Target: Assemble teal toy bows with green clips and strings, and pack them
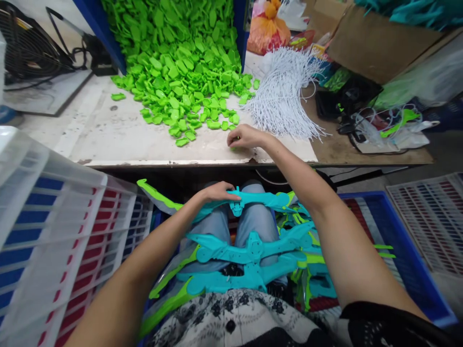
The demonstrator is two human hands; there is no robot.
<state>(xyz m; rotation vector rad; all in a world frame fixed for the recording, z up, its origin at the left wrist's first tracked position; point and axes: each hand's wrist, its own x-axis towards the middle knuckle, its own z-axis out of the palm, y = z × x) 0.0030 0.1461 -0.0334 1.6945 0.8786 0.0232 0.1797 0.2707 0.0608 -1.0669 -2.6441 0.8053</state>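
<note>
My left hand (219, 192) is closed on the middle of a turquoise plastic toy bow (258, 198) with green and grey limbs, held across my knees. Two more turquoise bows, a nearer one (255, 248) and one against my shirt (231, 280), lie across my lap. Over the table's front edge, my right hand (247, 137) is curled with its fingertips together. A bit of green shows at them, seemingly a small green plastic piece mostly hidden by the fingers. Just beyond lies a large heap of such green pieces (177, 72), spilling from a blue bin (240, 33).
Right of the heap lies a bundle of white cords (285, 96). A cardboard box (376, 46) holds turquoise parts at the back right. White plastic crates (72, 241) stand close on my left. A blue crate (408, 255) with more bow parts is at my right.
</note>
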